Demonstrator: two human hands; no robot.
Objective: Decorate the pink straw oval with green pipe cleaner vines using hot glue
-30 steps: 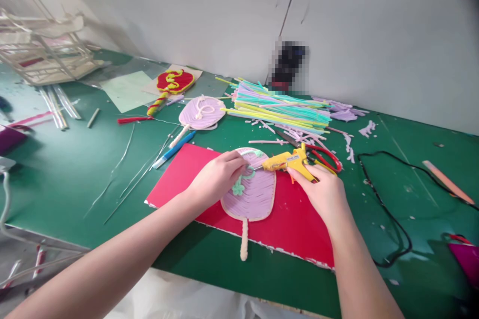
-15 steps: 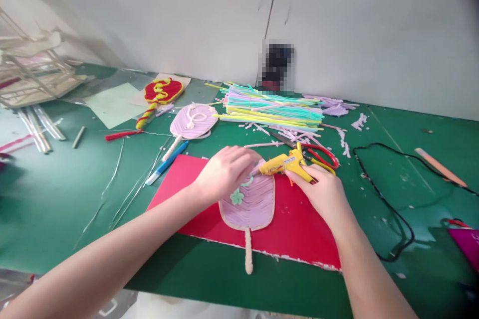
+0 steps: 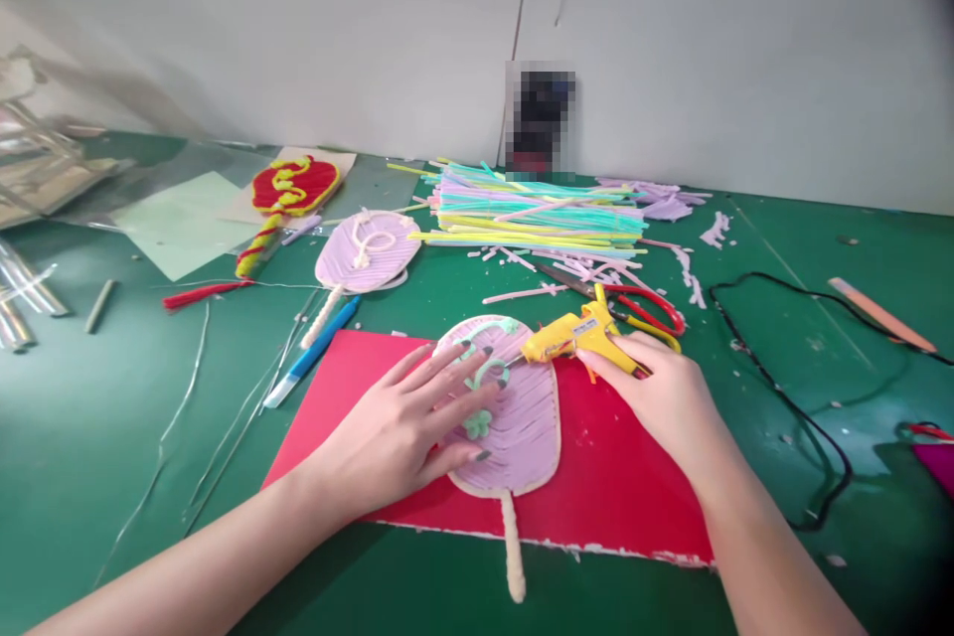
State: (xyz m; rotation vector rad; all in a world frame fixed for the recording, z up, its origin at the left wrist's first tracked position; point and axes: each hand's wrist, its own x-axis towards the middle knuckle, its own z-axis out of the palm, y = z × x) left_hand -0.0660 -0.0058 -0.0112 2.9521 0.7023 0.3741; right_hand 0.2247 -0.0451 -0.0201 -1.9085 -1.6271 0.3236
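Note:
A lilac fan-shaped craft (image 3: 522, 417) with a cream handle lies on a red board (image 3: 611, 487) on the green table. My left hand (image 3: 413, 422) rests flat on the fan's left side, fingers spread, next to a green flower and a green curl glued on it. My right hand (image 3: 663, 393) grips a yellow glue gun (image 3: 573, 336), whose nozzle points left at the fan's upper edge near the green curl.
Red-handled scissors (image 3: 645, 310) lie just behind the glue gun. A pile of coloured straws (image 3: 537, 214) sits further back. Another lilac fan (image 3: 369, 253), a red and yellow fan (image 3: 290, 189) and a blue pen (image 3: 313, 348) lie to the left. A black cord (image 3: 805, 417) loops at the right.
My left hand has gone from pinching at the fan's top to lying flat with fingers spread. The view has shifted, and the glue gun stays at the fan's upper edge.

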